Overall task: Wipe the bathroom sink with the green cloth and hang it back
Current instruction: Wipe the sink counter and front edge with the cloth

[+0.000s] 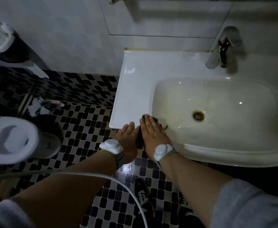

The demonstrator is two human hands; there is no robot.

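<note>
A white bathroom sink point(135, 89) with a stained basin and a brass drain point(198, 115) fills the right side. The green cloth point(156, 120) lies on the sink's front left rim, mostly hidden. My right hand point(153, 132) lies flat on top of the cloth, fingers pointing away from me. My left hand point(126, 137) rests just left of it at the sink's front left corner, fingers tucked over the edge; what it holds is hidden. Both wrists carry white trackers.
A chrome tap point(224, 46) stands at the back right of the sink. A metal rail point(168, 0) runs along the wall at the top. A white toilet point(11, 140) stands at left on the black-and-white mosaic floor point(85, 122). A white hose point(85, 176) crosses my forearm.
</note>
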